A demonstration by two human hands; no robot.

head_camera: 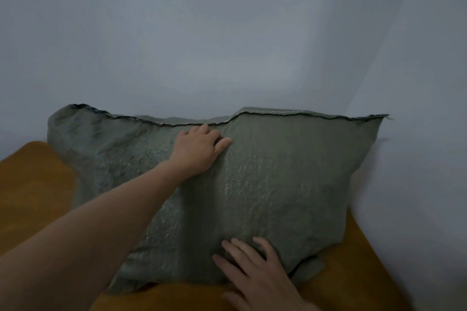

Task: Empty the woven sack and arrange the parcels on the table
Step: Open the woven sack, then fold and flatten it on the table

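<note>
The woven sack (278, 171) across the middle of the frame is a coarse grey-green weave, crinkled and rough, with a faint plastic-like sheen where light catches it. Its hem (290, 113) along the upper edge is stitched with pale thread. The table (32, 184) at lower left looks matt orange-brown, its material unclear; the wall (227, 33) above is smooth, matt pale grey.

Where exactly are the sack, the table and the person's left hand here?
sack (278, 171), head view, middle of its wrinkled front face.
table (32, 184), head view, bare orange top left of the sack.
left hand (197, 149), head view, back of the hand.
</note>
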